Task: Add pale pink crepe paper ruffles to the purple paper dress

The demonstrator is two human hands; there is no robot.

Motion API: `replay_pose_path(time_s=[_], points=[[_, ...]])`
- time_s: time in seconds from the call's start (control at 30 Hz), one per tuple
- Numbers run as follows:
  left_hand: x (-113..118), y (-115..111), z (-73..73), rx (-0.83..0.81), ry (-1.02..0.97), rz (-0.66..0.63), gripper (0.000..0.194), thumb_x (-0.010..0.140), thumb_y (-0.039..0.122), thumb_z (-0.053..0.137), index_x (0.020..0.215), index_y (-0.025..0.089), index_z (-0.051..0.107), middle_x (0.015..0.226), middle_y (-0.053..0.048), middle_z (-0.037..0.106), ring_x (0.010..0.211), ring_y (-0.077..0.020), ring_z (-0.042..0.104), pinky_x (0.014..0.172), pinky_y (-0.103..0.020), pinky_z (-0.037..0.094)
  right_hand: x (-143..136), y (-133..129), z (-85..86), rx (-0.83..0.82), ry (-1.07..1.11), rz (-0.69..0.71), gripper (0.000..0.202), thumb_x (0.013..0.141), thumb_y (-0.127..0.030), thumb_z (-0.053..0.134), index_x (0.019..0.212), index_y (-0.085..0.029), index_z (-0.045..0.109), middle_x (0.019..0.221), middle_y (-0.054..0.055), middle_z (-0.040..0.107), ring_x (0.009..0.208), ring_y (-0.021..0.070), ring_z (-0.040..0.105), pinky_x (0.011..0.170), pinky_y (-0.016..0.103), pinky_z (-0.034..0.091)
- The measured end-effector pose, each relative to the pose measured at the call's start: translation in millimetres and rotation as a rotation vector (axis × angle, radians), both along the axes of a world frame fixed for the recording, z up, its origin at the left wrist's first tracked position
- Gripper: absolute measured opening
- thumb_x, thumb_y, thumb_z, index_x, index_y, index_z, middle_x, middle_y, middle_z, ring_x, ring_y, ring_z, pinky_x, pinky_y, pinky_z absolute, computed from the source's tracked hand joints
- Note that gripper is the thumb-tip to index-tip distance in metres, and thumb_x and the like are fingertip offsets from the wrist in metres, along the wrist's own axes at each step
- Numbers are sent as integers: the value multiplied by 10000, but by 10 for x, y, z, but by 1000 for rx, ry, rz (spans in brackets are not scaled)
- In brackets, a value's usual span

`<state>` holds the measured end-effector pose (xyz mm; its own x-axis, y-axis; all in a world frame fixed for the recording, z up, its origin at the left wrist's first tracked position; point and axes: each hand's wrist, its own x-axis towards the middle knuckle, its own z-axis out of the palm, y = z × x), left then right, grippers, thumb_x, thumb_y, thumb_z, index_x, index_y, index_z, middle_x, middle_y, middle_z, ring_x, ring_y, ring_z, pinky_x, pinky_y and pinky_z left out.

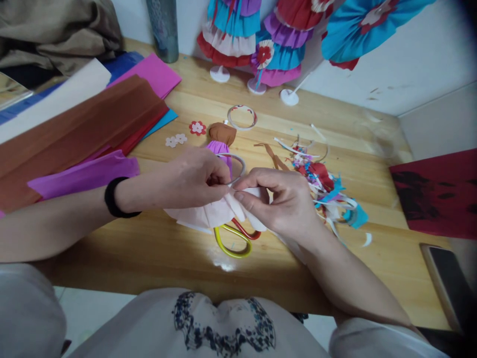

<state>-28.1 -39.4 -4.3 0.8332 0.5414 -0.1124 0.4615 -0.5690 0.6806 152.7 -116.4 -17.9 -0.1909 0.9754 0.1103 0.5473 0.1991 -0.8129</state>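
Pale pink crepe paper [208,215] is gathered into pleats between my hands, over the table's middle. My left hand [196,176], with a black band on its wrist, pinches the gathered edge. Close against it, my right hand [283,201] pinches the same paper between thumb and forefinger. A ring [242,166], perhaps a tape roll, lies just behind my fingertips, partly hidden. Beyond it lies a small piece of purple crepe paper [219,147] topped with brown crepe paper [222,133]. Under the pale paper, scissors show only their yellow and red handles [233,243].
Folded coloured paper sheets [85,109] cover the left. Paper flower cutouts [197,128] and another tape ring [242,118] lie behind my hands. Paper scraps [320,179] pile up at right, with a phone [443,278] farther right. Ruffled paper dresses on stands [219,74] line the wall.
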Motion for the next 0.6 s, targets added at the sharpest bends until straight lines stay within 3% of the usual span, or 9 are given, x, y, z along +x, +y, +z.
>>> replay_pose_path(time_s=[0.13, 0.4, 0.6], points=[[5, -4, 15, 3, 12, -3, 230, 733, 82, 494, 523, 147, 428, 518, 52, 273, 528, -61, 265, 535, -256, 186, 19, 18, -26, 30, -29, -83, 90, 790, -201, 661, 700, -207, 656, 620, -13, 648, 508, 104, 494, 486, 255, 353], [5, -18, 14, 14, -20, -7, 304, 763, 100, 477, 520, 165, 306, 524, 52, 236, 524, -61, 266, 541, -268, 180, 22, 60, -87, 44, 8, -113, 162, 758, -191, 698, 646, -196, 582, 595, -18, 592, 509, 95, 457, 491, 250, 346], [-13, -18, -24, 22, -46, -24, 291, 751, 110, 484, 528, 174, 307, 528, 51, 235, 521, -68, 264, 538, -281, 185, 26, 63, -85, 5, 11, -132, 176, 741, -206, 720, 643, -201, 575, 590, -18, 580, 513, 98, 438, 491, 254, 344]])
